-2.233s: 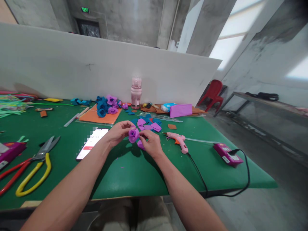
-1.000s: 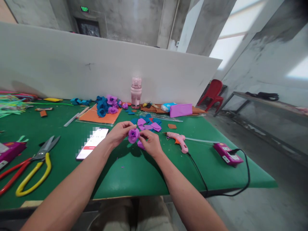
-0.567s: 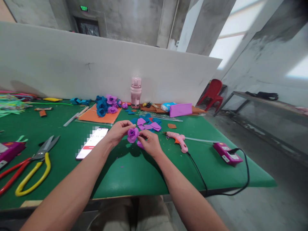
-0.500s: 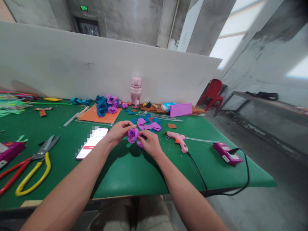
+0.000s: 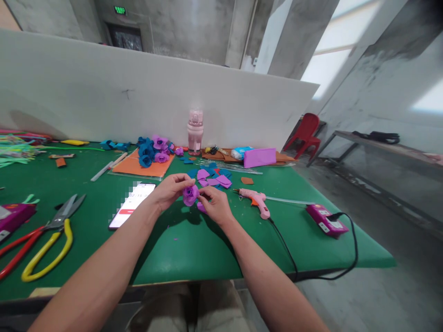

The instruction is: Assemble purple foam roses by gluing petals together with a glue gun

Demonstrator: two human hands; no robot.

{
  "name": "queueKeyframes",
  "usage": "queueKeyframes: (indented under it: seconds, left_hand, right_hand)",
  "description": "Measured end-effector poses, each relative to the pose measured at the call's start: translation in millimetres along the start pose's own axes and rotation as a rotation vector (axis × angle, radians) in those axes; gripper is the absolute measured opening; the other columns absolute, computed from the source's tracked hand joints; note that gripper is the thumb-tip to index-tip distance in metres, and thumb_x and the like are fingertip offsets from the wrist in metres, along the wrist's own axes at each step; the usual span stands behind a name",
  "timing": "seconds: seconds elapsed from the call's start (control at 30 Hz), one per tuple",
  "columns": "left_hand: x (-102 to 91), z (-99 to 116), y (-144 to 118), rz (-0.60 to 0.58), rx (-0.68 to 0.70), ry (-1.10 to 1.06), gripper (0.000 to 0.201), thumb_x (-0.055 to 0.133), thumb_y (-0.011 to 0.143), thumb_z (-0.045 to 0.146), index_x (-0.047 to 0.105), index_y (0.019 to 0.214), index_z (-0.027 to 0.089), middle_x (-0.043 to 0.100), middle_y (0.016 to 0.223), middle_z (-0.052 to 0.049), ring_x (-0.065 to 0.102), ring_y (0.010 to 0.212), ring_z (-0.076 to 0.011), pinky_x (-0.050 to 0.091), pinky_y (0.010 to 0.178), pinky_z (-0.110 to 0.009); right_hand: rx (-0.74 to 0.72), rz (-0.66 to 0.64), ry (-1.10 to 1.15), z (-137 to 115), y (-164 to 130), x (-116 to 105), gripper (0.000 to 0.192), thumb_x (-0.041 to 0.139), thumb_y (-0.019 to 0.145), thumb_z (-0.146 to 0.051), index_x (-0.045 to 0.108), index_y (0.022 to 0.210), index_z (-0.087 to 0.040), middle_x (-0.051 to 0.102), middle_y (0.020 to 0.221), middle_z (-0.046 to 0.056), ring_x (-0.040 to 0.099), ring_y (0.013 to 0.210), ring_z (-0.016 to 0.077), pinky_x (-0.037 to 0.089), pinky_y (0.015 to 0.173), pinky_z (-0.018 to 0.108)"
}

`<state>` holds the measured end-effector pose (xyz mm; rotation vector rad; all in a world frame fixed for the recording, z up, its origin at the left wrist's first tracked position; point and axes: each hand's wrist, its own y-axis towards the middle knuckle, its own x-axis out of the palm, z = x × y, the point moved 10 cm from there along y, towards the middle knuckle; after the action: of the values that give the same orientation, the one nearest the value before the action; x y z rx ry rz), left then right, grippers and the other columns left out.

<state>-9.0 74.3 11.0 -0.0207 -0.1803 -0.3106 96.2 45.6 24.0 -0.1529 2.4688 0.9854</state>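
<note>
the purple foam rose (image 5: 190, 194) sat between the two hands, lifted a little above the table (image 5: 194, 249), its open spiral face turned up and toward the camera. the left hand (image 5: 170, 190) lay to its left with fingers curled shut around the bloom's side and back, the thumb across the top. the right hand (image 5: 216, 204) lay to its right and a touch nearer the body, thumb and forefinger pinched closed on the rose's outer petal edge; a loose purple petal (image 5: 201, 208) showed under that hand, though whether it was gripped or only lying there could not be told. both hands touched the rose, the left taking more of it.

just behind the hands lay a scatter of cut purple and blue petals (image 5: 212, 177). a pink glue gun (image 5: 256, 199) rested near the right hand, its cord running off the table's near edge. a phone (image 5: 132, 204) lay just left of the left wrist, yellow-handled scissors (image 5: 48, 244) well apart. finished roses (image 5: 154, 151) sat on an orange sheet by the white board, beside a pink bottle (image 5: 195, 131); a red chair stood beyond the table
</note>
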Motion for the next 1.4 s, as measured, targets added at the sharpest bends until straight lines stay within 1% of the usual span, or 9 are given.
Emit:
queueKeyframes:
  seconds: [0.2, 0.3, 0.47, 0.6, 0.77, 0.87, 1.0, 1.23, 1.4]
  left_hand:
    - [-1.5, 6.5, 0.6, 0.013, 0.016, -0.044, 0.031, 0.067, 0.069, 0.043, 0.058, 0.065, 0.014, 0.055, 0.057, 0.001, 0.048, 0.052, -0.0090, 0.037, 0.050, -0.023]
    - [-12.6, 12.2, 2.0, 0.091, 0.067, -0.088, 0.033, 0.066, 0.068, 0.047, 0.062, 0.073, 0.014, 0.058, 0.062, -0.001, 0.051, 0.055, -0.0101, 0.039, 0.053, -0.023]
    - [-23.2, 10.4, 5.1, 0.190, 0.120, 0.052, 0.033, 0.068, 0.066, 0.045, 0.058, 0.061, 0.014, 0.055, 0.057, 0.001, 0.050, 0.053, -0.0089, 0.040, 0.055, -0.023]
    - [-17.5, 7.6, 5.4, 0.160, 0.121, 0.076, 0.031, 0.070, 0.065, 0.044, 0.058, 0.068, 0.015, 0.055, 0.060, 0.002, 0.050, 0.053, -0.0090, 0.041, 0.054, -0.023]
    - [-6.3, -2.0, 4.6, 0.048, 0.023, 0.045, 0.036, 0.061, 0.071, 0.049, 0.057, 0.067, 0.014, 0.055, 0.059, 0.000, 0.052, 0.055, -0.0113, 0.043, 0.056, -0.026]
    - [-1.1, -1.3, 4.7, 0.004, 0.061, 0.148, 0.028, 0.069, 0.066, 0.040, 0.061, 0.073, 0.015, 0.057, 0.063, 0.000, 0.050, 0.056, -0.0102, 0.041, 0.057, -0.025]
    - [8.5, -3.3, 4.9, -0.039, 0.095, 0.243, 0.029, 0.073, 0.062, 0.034, 0.064, 0.081, 0.015, 0.061, 0.073, -0.002, 0.051, 0.060, -0.0105, 0.040, 0.058, -0.025]
    - [3.6, 0.3, 6.5, 0.101, 0.204, 0.242, 0.028, 0.076, 0.059, 0.034, 0.065, 0.077, 0.017, 0.061, 0.072, 0.001, 0.053, 0.066, -0.0112, 0.041, 0.065, -0.024]
    - [0.7, -2.3, 7.9, 0.119, 0.200, 0.261, 0.027, 0.075, 0.060, 0.035, 0.067, 0.077, 0.016, 0.063, 0.073, 0.000, 0.054, 0.069, -0.0127, 0.041, 0.069, -0.026]
  right_hand:
    - [0.048, 0.025, 0.035, 2.6, 1.4, -2.8, 0.012, 0.052, 0.077, -0.019, 0.064, 0.075, -0.019, 0.064, 0.071, 0.002, 0.056, 0.067, 0.0139, 0.043, 0.066, 0.024]
    - [0.100, 0.036, 0.100, 6.6, 2.1, -3.2, 0.011, 0.052, 0.075, -0.020, 0.062, 0.072, -0.019, 0.062, 0.067, 0.001, 0.056, 0.065, 0.0138, 0.044, 0.064, 0.024]
    - [0.366, 0.006, 0.449, 32.9, -1.9, 8.8, 0.011, 0.054, 0.073, -0.028, 0.058, 0.070, -0.019, 0.058, 0.057, -0.002, 0.055, 0.051, 0.0122, 0.045, 0.054, 0.024]
    - [0.496, -0.014, 0.658, 43.4, -5.8, 18.4, 0.019, 0.061, 0.069, -0.036, 0.058, 0.073, -0.018, 0.059, 0.058, -0.003, 0.055, 0.050, 0.0110, 0.046, 0.052, 0.024]
    - [0.490, 0.072, 0.653, 44.0, -4.4, 9.6, 0.022, 0.065, 0.066, -0.038, 0.058, 0.070, -0.018, 0.059, 0.054, -0.003, 0.054, 0.047, 0.0108, 0.046, 0.049, 0.023]
    - [0.464, 0.122, 0.582, 42.2, -3.8, 2.0, 0.020, 0.063, 0.068, -0.036, 0.061, 0.074, -0.017, 0.060, 0.055, -0.002, 0.055, 0.046, 0.0114, 0.046, 0.047, 0.023]
    - [0.444, 0.162, 0.494, 41.7, -4.3, -5.3, 0.019, 0.062, 0.071, -0.036, 0.061, 0.074, -0.018, 0.060, 0.054, -0.002, 0.055, 0.046, 0.0124, 0.047, 0.049, 0.025]
    - [0.466, 0.169, 0.452, 45.3, -5.8, -5.3, 0.018, 0.062, 0.070, -0.036, 0.058, 0.071, -0.019, 0.059, 0.052, -0.002, 0.056, 0.046, 0.0132, 0.046, 0.050, 0.025]
    - [0.490, 0.104, 0.532, 45.4, -5.8, 6.4, 0.021, 0.063, 0.068, -0.039, 0.057, 0.070, -0.018, 0.058, 0.050, -0.004, 0.055, 0.043, 0.0122, 0.045, 0.048, 0.024]
